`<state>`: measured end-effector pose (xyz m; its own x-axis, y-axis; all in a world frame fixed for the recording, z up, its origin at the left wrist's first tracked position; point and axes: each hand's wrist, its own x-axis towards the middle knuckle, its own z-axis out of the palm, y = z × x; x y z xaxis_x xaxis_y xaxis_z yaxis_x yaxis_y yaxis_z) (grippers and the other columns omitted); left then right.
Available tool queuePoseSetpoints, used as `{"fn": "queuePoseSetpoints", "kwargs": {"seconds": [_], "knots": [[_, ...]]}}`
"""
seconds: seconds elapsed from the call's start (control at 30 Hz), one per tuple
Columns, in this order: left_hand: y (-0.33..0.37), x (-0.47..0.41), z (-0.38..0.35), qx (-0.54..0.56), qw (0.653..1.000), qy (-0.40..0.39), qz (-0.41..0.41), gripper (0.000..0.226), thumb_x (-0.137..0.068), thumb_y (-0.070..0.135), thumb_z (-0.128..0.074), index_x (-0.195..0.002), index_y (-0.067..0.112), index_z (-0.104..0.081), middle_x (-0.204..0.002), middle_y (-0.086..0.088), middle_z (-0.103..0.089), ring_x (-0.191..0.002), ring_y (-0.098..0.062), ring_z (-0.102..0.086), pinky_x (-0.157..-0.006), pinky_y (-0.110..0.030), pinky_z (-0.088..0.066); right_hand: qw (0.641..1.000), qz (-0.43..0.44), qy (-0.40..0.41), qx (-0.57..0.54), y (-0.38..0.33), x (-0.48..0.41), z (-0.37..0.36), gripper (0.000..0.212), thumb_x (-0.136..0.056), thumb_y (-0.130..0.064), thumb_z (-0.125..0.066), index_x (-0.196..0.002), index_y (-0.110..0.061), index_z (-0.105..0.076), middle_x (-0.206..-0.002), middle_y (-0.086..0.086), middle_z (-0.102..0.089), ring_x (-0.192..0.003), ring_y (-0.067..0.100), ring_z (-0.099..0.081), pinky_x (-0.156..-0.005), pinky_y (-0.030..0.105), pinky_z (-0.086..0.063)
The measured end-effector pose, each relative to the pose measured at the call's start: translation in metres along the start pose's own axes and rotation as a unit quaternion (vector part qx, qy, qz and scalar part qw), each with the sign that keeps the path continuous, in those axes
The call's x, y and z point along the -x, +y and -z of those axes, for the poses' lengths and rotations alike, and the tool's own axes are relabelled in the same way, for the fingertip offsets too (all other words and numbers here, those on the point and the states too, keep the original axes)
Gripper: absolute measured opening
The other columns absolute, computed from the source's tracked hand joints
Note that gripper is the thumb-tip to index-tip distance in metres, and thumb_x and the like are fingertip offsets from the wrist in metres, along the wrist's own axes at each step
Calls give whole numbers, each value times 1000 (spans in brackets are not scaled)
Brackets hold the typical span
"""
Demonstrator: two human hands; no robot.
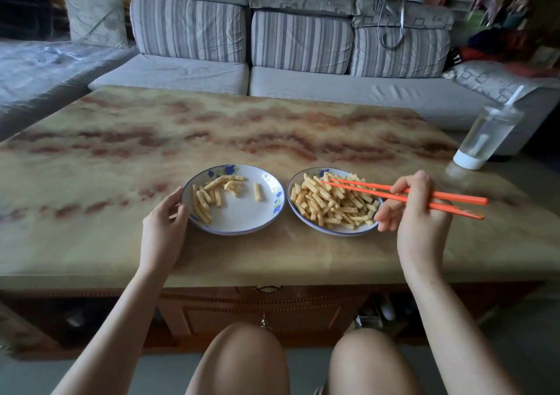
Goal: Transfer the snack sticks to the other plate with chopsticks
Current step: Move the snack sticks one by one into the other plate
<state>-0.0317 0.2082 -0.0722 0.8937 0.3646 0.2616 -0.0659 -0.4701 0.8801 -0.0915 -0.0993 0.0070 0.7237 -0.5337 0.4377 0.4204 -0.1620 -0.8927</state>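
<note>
Early days imo. Left hand [165, 222] gripped the rim of the left plate [242, 217], thumb on top, fingers curled at the edge, steadying it on the table [272, 121]. Only a small scatter of snack sticks [206, 197] lay there (one off by itself), vs a big heap still to go on the right plate [333, 232]. Orange chopsticks [394, 193] hovered over that heap, tips slightly apart w/ nothing between them afaict, right hand [421, 212] clamped round their back half, wrist bent inward.

Soft, dim daylight here, colours muted. A pale sheen sits on the worktop [272, 128] toward 3 o'clock. Wide-angle bending curves the edges; clutter [500, 24] at 2 o'clock smears with blur. Centre is sharp, faint shadow under the left plate [239, 231].
</note>
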Motion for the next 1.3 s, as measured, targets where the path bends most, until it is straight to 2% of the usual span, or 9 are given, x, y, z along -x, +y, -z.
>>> {"fn": "queuePoseSetpoints", "kwargs": {"seconds": [0.13,0.23,0.37,0.5,0.8,0.93,1.07,1.17,1.3], "knots": [[0,0,0,1,1000,-1,-1,38,-94,14,-49,-130,16,-58,-114,6,-63,-99,0,-52,-80,-14,-35,999,14,-14,-26,-5,1,-18,38,-105,-23,-30,-75,-6,-47,-54,34,-47,-33,14,-45,-36,18,-33],[0,0,0,2,1000,0,2,38,-94,13,-49,-130,17,-58,-106,12,-60,-96,1,-52,-72,-5,-34,998,-6,-51,-44,0,7,-38,38,-105,-24,-30,-78,-4,-47,-56,32,-48,-33,12,-45,-36,18,-34],[0,0,0,2,1000,0,-1,38,-93,13,-49,-130,17,-58,-102,12,-59,-94,0,-53,-67,0,-34,993,-30,-109,-35,12,20,-64,41,-104,-29,-36,-69,-14,-51,-46,17,-51,-33,18,-45,-36,20,-35],[1,1,1,4,1000,0,-4,38,-94,16,-49,-131,17,-57,-102,12,-58,-94,1,-52,-67,1,-33,988,-44,-148,-14,15,27,-81,42,-103,-25,-38,-68,-9,-53,-49,24,-54,-33,21,-47,-36,20,-34],[0,-1,1,1,1000,4,-3,38,-93,11,-48,-129,16,-59,-101,12,-58,-92,0,-52,-65,6,-31,992,-80,-102,-5,22,29,-81,45,-104,-29,-34,-68,-8,-50,-50,26,-55,-33,24,-46,-35,19,-34],[-1,-2,0,-3,1000,4,-3,39,-93,12,-48,-130,16,-58,-103,10,-60,-94,0,-52,-65,6,-32,993,-83,-79,-34,18,22,-63,45,-104,-30,-33,-68,-8,-49,-45,18,-53,-34,22,-47,-37,20,-38],[0,-1,0,-2,1000,2,-1,39,-94,13,-48,-131,17,-57,-108,9,-61,-94,1,-51,-68,-1,-32,997,-47,-34,-43,6,9,-39,42,-105,-28,-30,-71,-11,-46,-40,9,-51,-33,16,-47,-36,20,-37],[1,0,0,-2,1000,3,-3,39,-93,12,-48,-131,17,-57,-102,12,-57,-94,0,-51,-65,4,-31,999,-17,8,-34,2,-3,-20,41,-105,-26,-29,-71,-11,-46,-41,10,-51,-32,17,-47,-36,17,-34],[1,0,0,-3,1000,3,-4,39,-94,11,-48,-131,15,-57,-112,6,-61,-97,1,-49,-65,8,-29,999,-18,34,-14,7,-9,-3,42,-105,-28,-30,-70,-11,-46,-41,10,-53,-33,19,-47,-36,16,-32]]}}
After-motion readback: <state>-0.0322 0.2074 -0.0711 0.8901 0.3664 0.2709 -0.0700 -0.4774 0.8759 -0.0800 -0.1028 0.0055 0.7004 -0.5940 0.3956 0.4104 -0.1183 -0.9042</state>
